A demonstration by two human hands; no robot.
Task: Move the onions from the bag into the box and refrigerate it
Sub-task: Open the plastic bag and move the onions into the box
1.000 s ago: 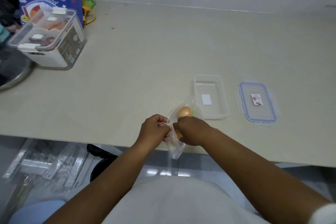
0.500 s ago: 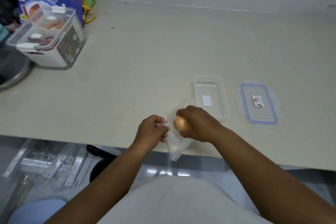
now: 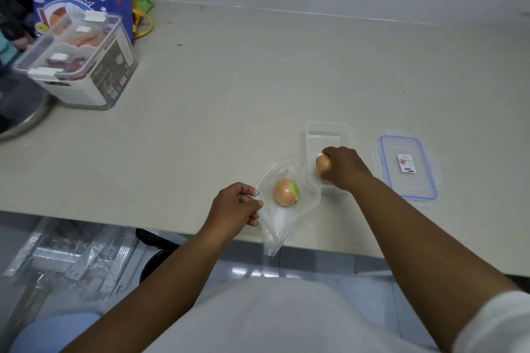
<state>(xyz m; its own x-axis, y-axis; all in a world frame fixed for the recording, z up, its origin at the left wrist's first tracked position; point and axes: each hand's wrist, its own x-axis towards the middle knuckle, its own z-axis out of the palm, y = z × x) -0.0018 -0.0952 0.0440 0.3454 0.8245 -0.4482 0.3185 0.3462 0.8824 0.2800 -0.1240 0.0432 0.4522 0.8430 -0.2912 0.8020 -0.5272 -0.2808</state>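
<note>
The right hand (image 3: 342, 167) is over the near end of the box (image 3: 328, 135), right of centre in the frame, its fingers (image 3: 329, 153) curled round an onion (image 3: 322, 165) that peeks out on the hand's left side. The onion hangs just above or just inside the box's near end; I cannot tell whether it touches the bottom. The box is clear and open, its long axis running away from the person, so the free room lies beyond the knuckles, toward the top of the frame. To my eye the drop needs only a loosened grip, perhaps a small push forward first.

The second onion (image 3: 286, 191) lies inside the bag (image 3: 286, 209), just left of and below the box, between the two hands. The left hand (image 3: 236, 206) pinches the bag's edge at its left side, fingers closed on the plastic, and the bag's tail droops over the counter (image 3: 200, 112) edge. The right hand is nearer that onion's way out, so I would expect it to go back for it.

The right forearm reaches in from lower right, wrist bent down. The lid (image 3: 407, 170) sits flat, right of the box, apart from it.
</note>
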